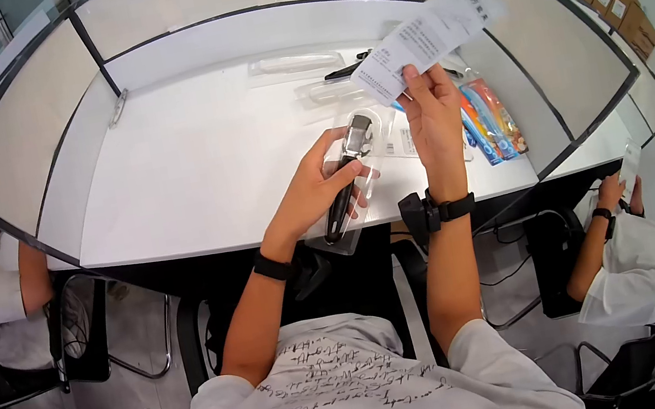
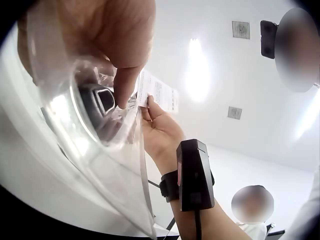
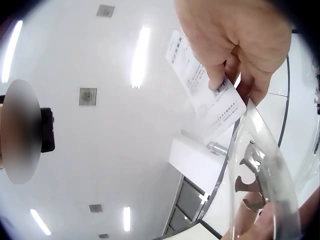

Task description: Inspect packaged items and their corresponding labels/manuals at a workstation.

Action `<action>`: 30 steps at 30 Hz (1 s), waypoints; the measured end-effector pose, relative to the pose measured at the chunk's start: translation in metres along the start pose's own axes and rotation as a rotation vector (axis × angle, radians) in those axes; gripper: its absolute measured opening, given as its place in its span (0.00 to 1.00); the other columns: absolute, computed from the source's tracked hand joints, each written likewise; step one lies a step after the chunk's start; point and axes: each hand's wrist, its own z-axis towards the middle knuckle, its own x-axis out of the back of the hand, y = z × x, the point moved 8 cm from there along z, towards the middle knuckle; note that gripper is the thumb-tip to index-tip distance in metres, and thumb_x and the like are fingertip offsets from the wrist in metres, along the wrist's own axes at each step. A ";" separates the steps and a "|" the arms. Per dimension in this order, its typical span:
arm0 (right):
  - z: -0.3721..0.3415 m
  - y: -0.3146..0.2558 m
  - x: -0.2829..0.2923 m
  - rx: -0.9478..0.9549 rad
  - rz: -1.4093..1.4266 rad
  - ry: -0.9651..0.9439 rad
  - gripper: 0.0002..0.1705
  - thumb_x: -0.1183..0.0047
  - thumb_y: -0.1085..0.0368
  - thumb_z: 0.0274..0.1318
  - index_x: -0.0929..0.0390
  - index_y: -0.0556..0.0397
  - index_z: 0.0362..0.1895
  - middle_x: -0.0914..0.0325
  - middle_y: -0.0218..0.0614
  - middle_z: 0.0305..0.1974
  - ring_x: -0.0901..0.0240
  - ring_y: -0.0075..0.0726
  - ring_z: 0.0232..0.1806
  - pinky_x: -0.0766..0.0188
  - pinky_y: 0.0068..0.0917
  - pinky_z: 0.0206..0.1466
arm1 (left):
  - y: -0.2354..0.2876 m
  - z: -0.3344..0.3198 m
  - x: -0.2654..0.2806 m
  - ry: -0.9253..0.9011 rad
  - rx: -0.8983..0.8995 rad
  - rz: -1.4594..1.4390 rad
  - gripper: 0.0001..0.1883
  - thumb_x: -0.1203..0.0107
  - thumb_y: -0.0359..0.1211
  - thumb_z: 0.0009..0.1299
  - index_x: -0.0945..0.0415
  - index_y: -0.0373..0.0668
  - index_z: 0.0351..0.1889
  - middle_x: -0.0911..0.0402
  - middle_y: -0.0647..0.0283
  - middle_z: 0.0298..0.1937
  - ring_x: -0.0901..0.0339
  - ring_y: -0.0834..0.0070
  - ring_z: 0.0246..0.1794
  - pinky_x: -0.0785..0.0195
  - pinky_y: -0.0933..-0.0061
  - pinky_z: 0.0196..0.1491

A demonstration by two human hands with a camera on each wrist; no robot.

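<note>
My left hand (image 1: 310,192) grips a clear plastic blister shell (image 1: 372,128), its thumb lying over the black handle (image 1: 339,218) of a can opener. The can opener's hooked metal head (image 3: 252,172) shows through the plastic in the right wrist view. Raised to the right of it, my right hand (image 1: 435,117) pinches the lower end of a white printed card (image 1: 425,38) between thumb and fingers. In the right wrist view the card (image 3: 202,90) comes close to the top edge of the shell.
Clear plastic packs (image 1: 294,63) lie at the back of the white table (image 1: 156,173). Blue-and-orange packages (image 1: 493,123) are on the right, and a small item (image 1: 119,108) is by the left partition. Low partitions enclose the table. Other people sit on both sides.
</note>
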 end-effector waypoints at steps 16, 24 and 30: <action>-0.007 -0.024 -0.015 -0.081 -0.448 -0.118 0.20 0.44 0.63 0.79 0.22 0.67 0.64 0.10 0.52 0.45 0.07 0.44 0.38 0.08 0.33 0.36 | 0.006 -0.003 0.002 0.018 -0.015 0.070 0.28 0.42 0.31 0.83 0.39 0.40 0.78 0.11 0.48 0.49 0.13 0.70 0.30 0.19 0.71 0.27; -0.008 -0.033 -0.015 -0.042 -0.493 -0.152 0.19 0.41 0.66 0.76 0.20 0.71 0.59 0.11 0.52 0.43 0.09 0.42 0.35 0.09 0.32 0.35 | 0.008 -0.004 0.005 0.029 -0.037 0.097 0.28 0.42 0.30 0.83 0.37 0.39 0.78 0.11 0.48 0.49 0.12 0.70 0.30 0.18 0.71 0.28; -0.007 -0.033 -0.005 -0.103 -0.522 -0.201 0.18 0.40 0.65 0.76 0.19 0.68 0.59 0.10 0.50 0.44 0.10 0.41 0.37 0.10 0.33 0.35 | 0.005 -0.004 0.005 -0.005 -0.012 0.099 0.28 0.41 0.31 0.83 0.37 0.39 0.78 0.11 0.49 0.48 0.13 0.71 0.30 0.18 0.72 0.28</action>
